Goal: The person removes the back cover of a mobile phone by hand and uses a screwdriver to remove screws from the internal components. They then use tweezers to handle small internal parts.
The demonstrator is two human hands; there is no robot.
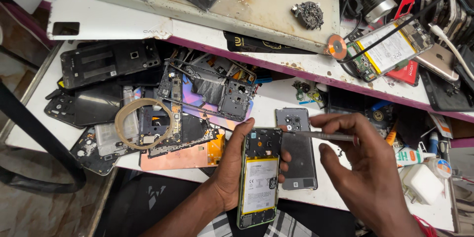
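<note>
Heaped at far left on the bench (29,113), stripped phone frames (207,89) and back covers under a tape ring (143,123), stacked loosely enough to slide off the edge at a knock; at centre, left hand (232,168) wrapped around an opened phone (259,178), fingers curled behind it, thumb along the near side, yellow-labelled battery (260,185) and dark board exposed and held upright above the lap, just in front of the bench edge; beside it, flat on the bench, a grey back cover (296,148); to the right, right hand (365,168) pinching a slim metal tool (321,136) between thumb and fingers, tip at the phone's upper corner near the camera cutouts; likely hazards from here: a slip of the tip scratching the board or piercing the battery, loose one-handed grip letting the phone drop to the floor, small screws lost among the clutter; at far right, a glue tube (412,156) and white charger (423,183) near the working elbow, easily swept off
</note>
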